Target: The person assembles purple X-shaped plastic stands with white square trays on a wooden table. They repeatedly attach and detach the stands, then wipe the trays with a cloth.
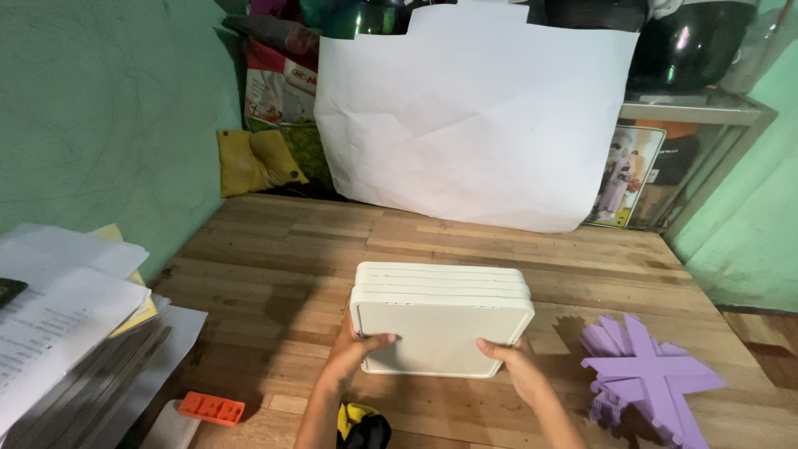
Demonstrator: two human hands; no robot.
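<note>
On the wooden table (274, 249), seen from the head camera, the left hand (353, 353) and right hand (515, 359) clamp a stack of white trays (440, 320) by its near corners, thumbs on top, probably to keep the edges squared (fingers underneath are hidden). A purple cross-shaped piece (648, 378) lies just right. The paper pile (58, 324) is cut off at left.

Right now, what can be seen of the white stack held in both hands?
The white stack looks like several flat, rounded-corner rectangular trays or plates of smooth off-white plastic, nested one on another, their edges showing as parallel lines along the far side. It sits near the middle of the wooden table, tilted slightly toward the camera. The left hand grips its near-left corner, thumb on top; the right hand grips the near-right corner. Its underside is hidden.
</note>
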